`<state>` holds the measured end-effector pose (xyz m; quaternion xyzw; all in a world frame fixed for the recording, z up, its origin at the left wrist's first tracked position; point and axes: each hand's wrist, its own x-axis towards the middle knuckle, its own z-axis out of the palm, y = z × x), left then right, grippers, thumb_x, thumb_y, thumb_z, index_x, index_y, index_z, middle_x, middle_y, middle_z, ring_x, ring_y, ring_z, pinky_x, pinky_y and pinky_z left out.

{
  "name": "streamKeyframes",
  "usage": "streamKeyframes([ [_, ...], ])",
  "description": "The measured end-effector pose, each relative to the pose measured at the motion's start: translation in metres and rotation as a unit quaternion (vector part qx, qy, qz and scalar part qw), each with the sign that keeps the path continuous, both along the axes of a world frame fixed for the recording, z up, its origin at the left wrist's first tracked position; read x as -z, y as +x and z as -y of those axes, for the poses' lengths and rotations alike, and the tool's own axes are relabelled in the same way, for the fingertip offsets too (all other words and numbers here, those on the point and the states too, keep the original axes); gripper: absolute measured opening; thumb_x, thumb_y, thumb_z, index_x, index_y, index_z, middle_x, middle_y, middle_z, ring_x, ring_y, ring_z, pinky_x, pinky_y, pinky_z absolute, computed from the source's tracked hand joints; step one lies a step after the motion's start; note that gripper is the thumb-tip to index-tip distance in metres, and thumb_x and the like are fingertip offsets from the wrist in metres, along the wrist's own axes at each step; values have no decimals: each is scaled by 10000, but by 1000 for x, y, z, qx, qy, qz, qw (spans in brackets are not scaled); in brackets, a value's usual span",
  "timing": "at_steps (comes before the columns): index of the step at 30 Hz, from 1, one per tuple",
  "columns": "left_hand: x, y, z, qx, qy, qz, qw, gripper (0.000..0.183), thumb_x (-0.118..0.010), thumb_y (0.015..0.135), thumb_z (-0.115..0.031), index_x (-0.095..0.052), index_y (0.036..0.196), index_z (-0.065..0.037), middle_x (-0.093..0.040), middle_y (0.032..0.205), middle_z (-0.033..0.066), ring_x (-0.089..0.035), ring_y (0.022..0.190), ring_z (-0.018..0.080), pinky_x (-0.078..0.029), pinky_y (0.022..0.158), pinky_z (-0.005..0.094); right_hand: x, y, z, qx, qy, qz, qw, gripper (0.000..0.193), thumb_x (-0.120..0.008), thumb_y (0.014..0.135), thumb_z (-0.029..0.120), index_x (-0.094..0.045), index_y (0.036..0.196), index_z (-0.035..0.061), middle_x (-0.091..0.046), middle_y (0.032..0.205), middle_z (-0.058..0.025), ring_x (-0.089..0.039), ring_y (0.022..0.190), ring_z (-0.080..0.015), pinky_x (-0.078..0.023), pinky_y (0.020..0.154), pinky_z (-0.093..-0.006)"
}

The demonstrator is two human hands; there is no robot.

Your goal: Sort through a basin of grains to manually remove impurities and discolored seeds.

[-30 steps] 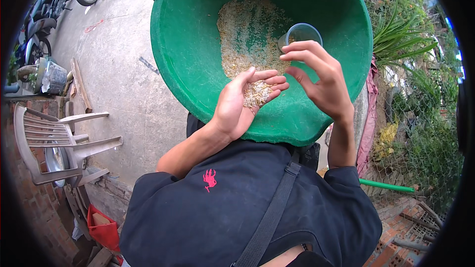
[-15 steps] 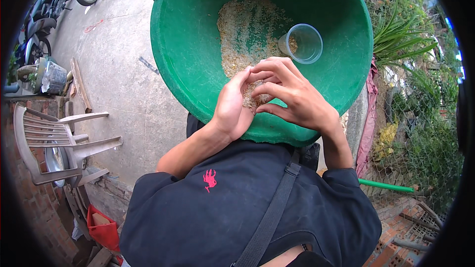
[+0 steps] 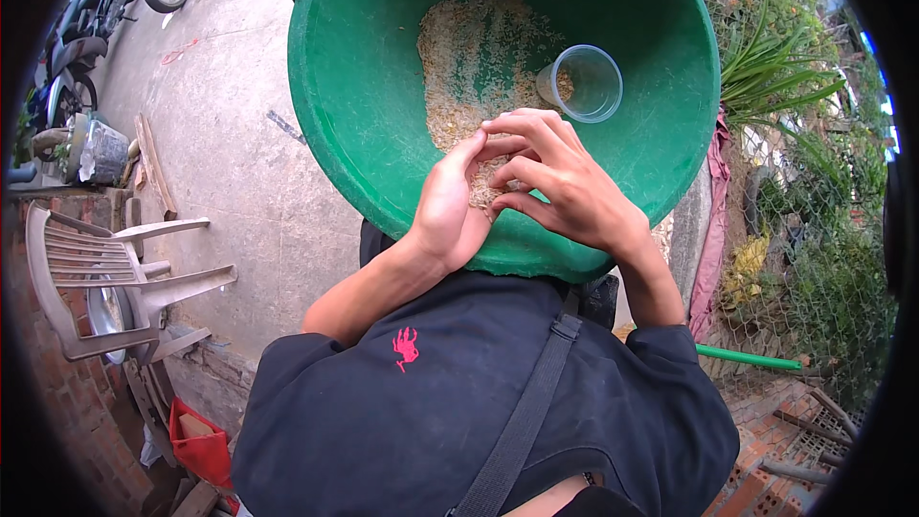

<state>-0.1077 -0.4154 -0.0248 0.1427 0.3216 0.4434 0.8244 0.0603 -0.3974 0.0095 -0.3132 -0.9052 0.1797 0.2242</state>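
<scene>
My left hand (image 3: 446, 203) is cupped, palm up, over the near side of a large green plastic basin (image 3: 383, 148). A small heap of pale grain (image 3: 484, 182) mixed with yellowish bits lies in its palm. My right hand (image 3: 567, 177) arches over that palm, with index finger and thumb brought close together at the grain; what is between their tips is too small to make out. More loose grain (image 3: 450, 77) spreads across the basin's bottom. A clear plastic cup (image 3: 598, 86) lies tipped beside it, with some yellowish bits inside.
Motorbikes (image 3: 77, 48) stand at the far left on concrete paving (image 3: 235, 67). A plastic chair (image 3: 100, 268), a metal bowl (image 3: 110, 311) and a red bag (image 3: 199, 445) are at left. At right are a wire fence (image 3: 814, 258), plants and a green pole (image 3: 751, 358).
My right index finger and thumb have drawn slightly closer together over the left palm. The left hand keeps its cupped shape; the basin and cup look nearly the same.
</scene>
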Motion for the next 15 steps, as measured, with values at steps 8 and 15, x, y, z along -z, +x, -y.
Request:
streamKeyframes([
  [8, 0, -1, 1, 7, 7, 1, 1000, 366, -305, 1063, -297, -533, 1271, -100, -622, 1204, 23, -520, 959, 110, -398, 742, 294, 1, -2, 0, -3, 13, -33, 999, 169, -760, 762, 117, -634, 862, 65, -558, 1264, -91, -503, 1212, -302, -432, 972, -435],
  [15, -1, -1, 2, 5, -17, -22, 1000, 360, -300, 1061, -303, -537, 1257, -115, -616, 1193, 5, -515, 1010, 112, -391, 859, 327, 0, -3, 0, 2, 16, -28, 999, 165, -725, 795, 106, -601, 891, 55, -557, 1258, -91, -516, 1188, -296, -437, 954, -426],
])
